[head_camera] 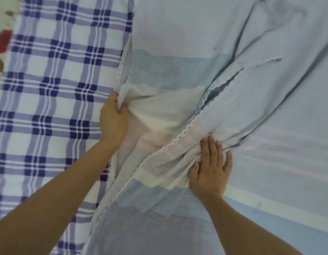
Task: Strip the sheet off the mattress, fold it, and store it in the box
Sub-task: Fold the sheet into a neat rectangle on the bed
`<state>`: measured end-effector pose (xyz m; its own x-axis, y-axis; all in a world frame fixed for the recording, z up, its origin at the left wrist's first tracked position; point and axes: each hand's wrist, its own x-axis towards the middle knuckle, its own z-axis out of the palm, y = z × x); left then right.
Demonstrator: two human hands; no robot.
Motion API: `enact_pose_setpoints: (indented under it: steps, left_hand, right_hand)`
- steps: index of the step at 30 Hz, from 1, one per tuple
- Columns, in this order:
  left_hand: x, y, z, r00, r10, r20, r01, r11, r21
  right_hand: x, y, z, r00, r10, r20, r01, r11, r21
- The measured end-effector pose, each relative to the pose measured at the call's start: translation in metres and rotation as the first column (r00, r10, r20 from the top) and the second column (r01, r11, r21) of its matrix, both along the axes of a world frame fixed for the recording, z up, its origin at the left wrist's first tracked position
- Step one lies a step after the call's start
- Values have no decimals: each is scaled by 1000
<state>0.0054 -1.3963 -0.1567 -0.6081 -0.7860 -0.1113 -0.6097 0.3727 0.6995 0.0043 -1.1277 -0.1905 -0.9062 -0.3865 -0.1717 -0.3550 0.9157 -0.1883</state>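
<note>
Pale blue sheet (196, 34) spreads from twelve to five o'clock. My left hand (114, 118) clenches its edge at nine; my right hand (211, 166) lies flat on it, possibly pinning my pull.

1. On the sheet (260, 126), from the left hand (113, 118) to past the right hand (212, 168): stripes only; no text, label or number can be read.
2. On the plaid cloth (49, 100), left of the left hand: checks only; no legible writing.
</note>
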Motion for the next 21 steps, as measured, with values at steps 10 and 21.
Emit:
enact_pose_setpoints:
  steps: [10,21]
  left_hand:
    - [-30,-22,-2,1000,5,9,-6,994,108]
    - [-36,-36,17,989,-26,149,-44,892,449]
  right_hand:
    - [0,1,-2,999,6,-38,-7,999,-42]
    - [1,2,-4,999,-1,-52,-1,999,-50]
